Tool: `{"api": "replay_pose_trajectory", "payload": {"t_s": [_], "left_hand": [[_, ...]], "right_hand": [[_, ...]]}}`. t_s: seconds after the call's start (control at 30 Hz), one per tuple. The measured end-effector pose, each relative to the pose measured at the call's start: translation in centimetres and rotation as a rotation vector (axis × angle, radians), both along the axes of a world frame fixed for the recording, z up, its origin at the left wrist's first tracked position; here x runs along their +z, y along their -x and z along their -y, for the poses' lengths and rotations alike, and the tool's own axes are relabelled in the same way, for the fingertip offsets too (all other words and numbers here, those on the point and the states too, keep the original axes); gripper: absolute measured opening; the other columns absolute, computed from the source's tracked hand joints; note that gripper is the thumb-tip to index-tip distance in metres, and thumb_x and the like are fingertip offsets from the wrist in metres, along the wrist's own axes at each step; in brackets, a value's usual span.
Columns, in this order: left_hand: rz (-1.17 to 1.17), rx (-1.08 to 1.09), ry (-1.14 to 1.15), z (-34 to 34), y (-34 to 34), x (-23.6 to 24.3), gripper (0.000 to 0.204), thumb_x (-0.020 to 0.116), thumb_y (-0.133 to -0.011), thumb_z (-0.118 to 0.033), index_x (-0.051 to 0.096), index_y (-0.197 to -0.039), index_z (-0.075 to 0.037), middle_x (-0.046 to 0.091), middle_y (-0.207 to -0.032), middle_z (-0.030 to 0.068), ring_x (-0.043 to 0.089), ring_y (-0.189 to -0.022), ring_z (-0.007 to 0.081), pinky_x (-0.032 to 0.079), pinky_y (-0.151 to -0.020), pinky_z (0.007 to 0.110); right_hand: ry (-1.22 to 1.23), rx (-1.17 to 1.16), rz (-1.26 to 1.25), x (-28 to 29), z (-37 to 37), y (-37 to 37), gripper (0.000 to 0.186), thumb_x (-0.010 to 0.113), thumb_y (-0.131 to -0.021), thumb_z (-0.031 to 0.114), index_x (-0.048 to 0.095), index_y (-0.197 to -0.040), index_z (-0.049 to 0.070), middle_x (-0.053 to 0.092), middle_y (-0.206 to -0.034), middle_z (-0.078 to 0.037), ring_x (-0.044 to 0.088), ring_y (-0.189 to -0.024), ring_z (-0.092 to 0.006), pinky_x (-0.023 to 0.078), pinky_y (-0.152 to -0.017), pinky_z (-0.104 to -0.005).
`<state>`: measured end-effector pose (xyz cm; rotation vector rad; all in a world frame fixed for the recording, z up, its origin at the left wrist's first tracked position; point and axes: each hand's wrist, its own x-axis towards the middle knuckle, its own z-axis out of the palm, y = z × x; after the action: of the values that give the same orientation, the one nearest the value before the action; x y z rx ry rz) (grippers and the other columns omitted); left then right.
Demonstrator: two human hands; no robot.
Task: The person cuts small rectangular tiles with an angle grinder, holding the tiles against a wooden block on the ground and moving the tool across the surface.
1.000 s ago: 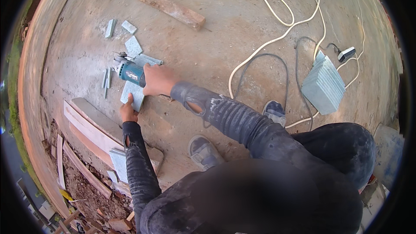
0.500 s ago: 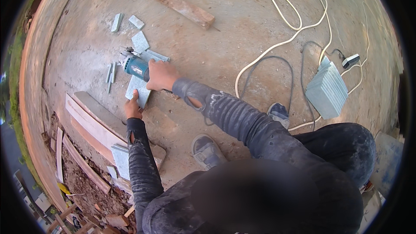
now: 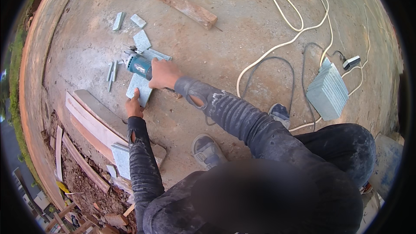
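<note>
My right hand (image 3: 164, 73) is wrapped round the rear body of a teal angle grinder (image 3: 139, 66), whose disc end points away to the far left. Under and in front of the grinder lies a grey-green stone tile (image 3: 138, 90). My left hand (image 3: 135, 104) grips the tile's near left edge, thumb on top. Another tile piece (image 3: 158, 54) shows just beyond the grinder, and a squarish offcut (image 3: 141, 40) lies past its head. Thin cut strips (image 3: 112, 74) rest on the ground to the left. The grinder's contact with the tile is hidden.
Two small offcuts (image 3: 118, 21) lie farther off, near a wooden beam (image 3: 182, 5). A cream cable (image 3: 260, 58) loops at the right, by a tile stack (image 3: 328, 92) and a socket block (image 3: 351, 62). Boards (image 3: 93, 119) and more tiles (image 3: 121, 160) lie beside my left forearm.
The whole view has shifted very slightly. The grinder sits a touch farther right over the tile; both hands keep their hold.
</note>
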<state>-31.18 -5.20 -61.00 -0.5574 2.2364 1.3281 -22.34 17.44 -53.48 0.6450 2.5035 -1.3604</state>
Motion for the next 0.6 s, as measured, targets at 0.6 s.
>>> {"api": "replay_pose_trajectory", "payload": {"t_s": [0.6], "left_hand": [[-0.008, -0.018, -0.005, 0.12, 0.04, -0.13, 0.054, 0.075, -0.086, -0.043, 0.061, -0.119, -0.002, 0.067, -0.102, 0.0086, 0.066, -0.086, 0.0249, 0.053, -0.068, 0.042]], "right_hand": [[-0.005, 0.035, 0.065, 0.28, -0.20, 0.09, 0.071, 0.080, -0.068, 0.028, 0.053, -0.125, -0.005, 0.064, -0.120, -0.025, 0.064, -0.113, -0.0345, 0.053, -0.096, -0.0387]]}}
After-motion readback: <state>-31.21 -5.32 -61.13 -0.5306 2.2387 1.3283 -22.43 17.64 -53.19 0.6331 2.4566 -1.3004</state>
